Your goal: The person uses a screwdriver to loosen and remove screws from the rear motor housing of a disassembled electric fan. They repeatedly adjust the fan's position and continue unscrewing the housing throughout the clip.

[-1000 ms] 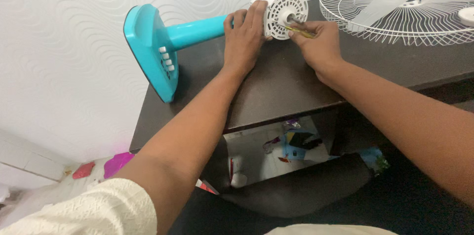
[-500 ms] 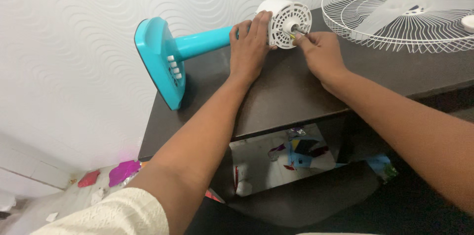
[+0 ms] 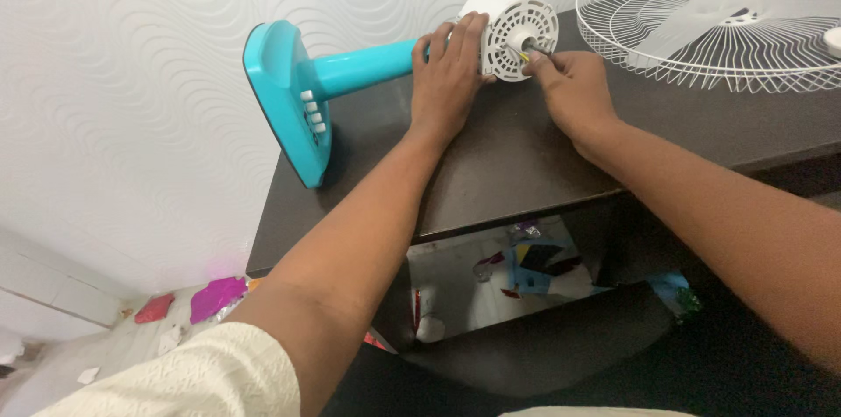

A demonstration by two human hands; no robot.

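On the dark table (image 3: 508, 163) by the wavy white wall (image 3: 131, 75), left hand (image 3: 448, 71) gripping the fan motor (image 3: 512, 31), right hand (image 3: 574, 88) seemingly pinching a screwdriver (image 3: 528, 53).

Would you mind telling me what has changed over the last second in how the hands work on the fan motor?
The right hand has closed in on the white motor housing, bringing its thin yellow-handled tool up to the shaft. The left hand still grips the housing; the turquoise fan stand and wire guard lie unchanged.
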